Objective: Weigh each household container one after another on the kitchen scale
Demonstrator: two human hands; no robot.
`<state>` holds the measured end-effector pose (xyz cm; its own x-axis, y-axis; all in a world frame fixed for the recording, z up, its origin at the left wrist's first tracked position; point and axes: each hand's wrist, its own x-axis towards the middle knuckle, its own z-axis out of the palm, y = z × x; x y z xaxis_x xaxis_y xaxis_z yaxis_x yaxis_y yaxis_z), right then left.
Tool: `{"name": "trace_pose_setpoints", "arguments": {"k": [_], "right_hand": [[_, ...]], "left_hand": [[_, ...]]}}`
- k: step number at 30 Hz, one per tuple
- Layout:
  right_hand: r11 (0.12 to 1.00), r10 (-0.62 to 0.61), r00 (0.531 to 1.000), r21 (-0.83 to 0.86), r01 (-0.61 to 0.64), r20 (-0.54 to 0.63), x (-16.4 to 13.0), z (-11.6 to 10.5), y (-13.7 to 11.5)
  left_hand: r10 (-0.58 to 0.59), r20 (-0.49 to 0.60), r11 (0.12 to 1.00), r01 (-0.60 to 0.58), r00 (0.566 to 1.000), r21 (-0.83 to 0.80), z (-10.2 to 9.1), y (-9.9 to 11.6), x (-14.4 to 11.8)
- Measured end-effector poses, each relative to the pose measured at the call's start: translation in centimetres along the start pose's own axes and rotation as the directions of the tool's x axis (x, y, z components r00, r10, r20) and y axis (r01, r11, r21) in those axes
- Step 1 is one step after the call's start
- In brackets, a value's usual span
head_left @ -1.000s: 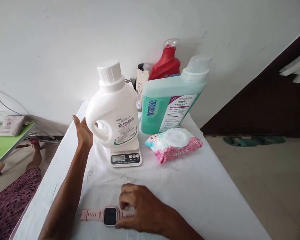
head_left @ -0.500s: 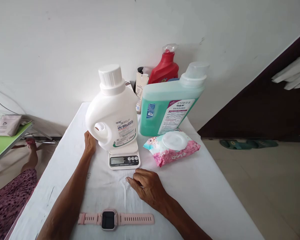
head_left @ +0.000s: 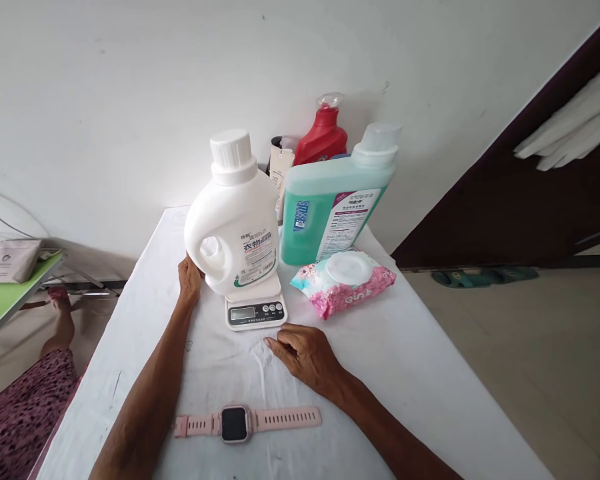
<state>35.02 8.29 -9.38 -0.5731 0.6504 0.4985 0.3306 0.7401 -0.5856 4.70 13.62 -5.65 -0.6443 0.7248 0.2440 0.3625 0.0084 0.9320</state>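
Observation:
A big white laundry detergent bottle [head_left: 240,227] with a white screw cap stands, slightly tilted, on a small kitchen scale [head_left: 256,313]. The scale's display looks blank. At the bottle's left, my left hand [head_left: 190,279] is close to its handle side; its fingers are mostly hidden behind the bottle, so I cannot see whether they touch it. My right hand [head_left: 307,350] rests on the table just in front of the scale, fingers loosely curled under with nothing visible in them. A pink smartwatch [head_left: 234,424] lies flat between my forearms.
Right of the scale lies a pink wet wipes pack [head_left: 347,280], with a green liquid bottle [head_left: 307,220] behind it. A red bottle [head_left: 325,137] and a beige tube [head_left: 280,175] stand by the wall. A white cloth [head_left: 430,380] covers the table. Another person's patterned clothing [head_left: 27,407] shows at left.
The view has shifted a little, so the table and the things on it sit slightly further right, the scale and watch a bit higher. Both hands keep their places beside the bottle and scale.

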Motion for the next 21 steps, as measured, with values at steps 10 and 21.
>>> {"name": "trace_pose_setpoints", "arguments": {"k": [10,21], "right_hand": [[0.984,0.161,0.979,0.054,-0.168,0.124,0.7,-0.4,-0.8],[0.919,0.213,0.973,0.358,-0.167,-0.091,11.0,-0.5,-13.3]], "left_hand": [[-0.087,0.020,0.963,0.089,0.996,-0.253,-0.5,-1.2,0.1],[-0.086,0.049,0.956,0.097,0.995,-0.279,-0.5,-1.7,-0.1]]}}
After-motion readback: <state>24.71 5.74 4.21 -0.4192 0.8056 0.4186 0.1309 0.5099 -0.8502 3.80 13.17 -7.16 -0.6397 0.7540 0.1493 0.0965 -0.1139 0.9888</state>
